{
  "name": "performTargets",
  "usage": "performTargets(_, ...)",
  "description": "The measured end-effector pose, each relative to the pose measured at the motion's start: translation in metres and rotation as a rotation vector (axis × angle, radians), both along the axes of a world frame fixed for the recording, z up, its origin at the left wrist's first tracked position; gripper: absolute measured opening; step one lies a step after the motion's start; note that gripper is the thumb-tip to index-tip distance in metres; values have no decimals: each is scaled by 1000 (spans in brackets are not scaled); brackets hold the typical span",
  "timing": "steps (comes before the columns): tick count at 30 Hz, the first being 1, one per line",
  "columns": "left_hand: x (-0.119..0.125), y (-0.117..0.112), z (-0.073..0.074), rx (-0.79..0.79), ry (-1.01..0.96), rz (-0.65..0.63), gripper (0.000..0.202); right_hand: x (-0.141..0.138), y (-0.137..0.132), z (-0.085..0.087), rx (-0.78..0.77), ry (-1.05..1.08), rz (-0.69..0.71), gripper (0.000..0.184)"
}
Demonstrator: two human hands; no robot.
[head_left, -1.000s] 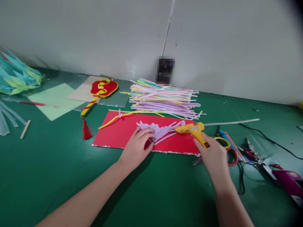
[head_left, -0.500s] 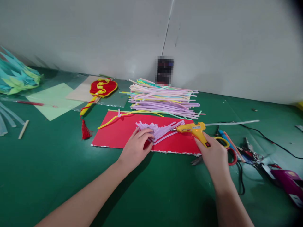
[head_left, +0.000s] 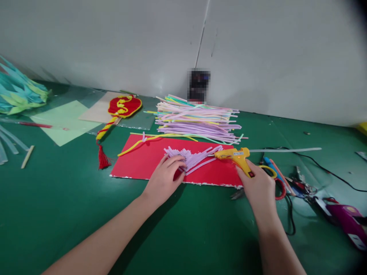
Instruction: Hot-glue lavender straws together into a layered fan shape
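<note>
My right hand [head_left: 259, 183] is wrapped round the handle of a yellow hot glue gun [head_left: 236, 156]. Its nozzle points left and reaches the lilac pipe cleaners [head_left: 197, 158], which lie side by side in a slanted, stepped shape on a red board [head_left: 137, 162]. A clear glue stick [head_left: 283, 150] juts from the gun's back. With bent fingers, my left hand [head_left: 168, 173] grips the left part of the lilac pipe cleaners against the board. Its fingertips partly hide them. A yellow pipe cleaner [head_left: 133, 147] lies along the board's upper left.
Behind the board lies a heap of pastel pipe cleaners [head_left: 197, 120]. To the left are a red-and-yellow tasselled fan [head_left: 124, 107] and green paper [head_left: 67, 122]. Scissors [head_left: 280, 189], a black cord [head_left: 323, 166] and a purple tool [head_left: 344, 219] lie at right. A wall [head_left: 114, 46] stands behind.
The glue stick's free end sits slightly farther right behind the gun. Both hands stay almost where they were, and the view has shifted very slightly.
</note>
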State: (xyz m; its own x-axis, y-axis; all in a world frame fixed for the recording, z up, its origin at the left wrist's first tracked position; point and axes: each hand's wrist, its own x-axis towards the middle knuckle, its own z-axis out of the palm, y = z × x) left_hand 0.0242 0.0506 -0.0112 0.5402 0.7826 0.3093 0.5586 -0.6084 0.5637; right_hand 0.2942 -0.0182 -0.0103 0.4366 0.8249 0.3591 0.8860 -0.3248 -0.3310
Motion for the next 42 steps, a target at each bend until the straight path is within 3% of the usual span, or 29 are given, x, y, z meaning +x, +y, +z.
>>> performTargets(8, 0, 0, 0, -3, 7, 9, 16, 0, 2, 2, 14, 1, -37, 49)
performTargets(16, 0, -1, 2, -6, 4, 1, 15, 15, 6, 12, -18, 79, -297, 56)
performTargets(22, 0, -1, 3, 9, 4, -9, 14, 32, 7, 2, 14, 59, -353, 60)
performTargets(29, -1, -2, 2, -4, 32, -4, 17, 26, 11, -2, -73, 6, -401, 67)
performTargets(32, -1, -2, 3, -13, 39, -5, 16, 21, 9, 4, 47, -56, -418, 66)
performTargets(34, -1, -1, 4, -14, 35, -9, 15, 15, 10, 9, 185, -96, -332, 54)
performTargets(36, -1, -1, 4, -19, 32, -11, 14, 6, 12, 10, 268, -93, -151, 40)
performTargets(38, -2, -1, 5, -24, 31, -14, 13, -6, 16, 9, 284, -33, 66, 33)
performTargets(42, -1, -2, 4, -23, 33, -10, 12, -35, 21, 3, 224, 70, 287, 28)
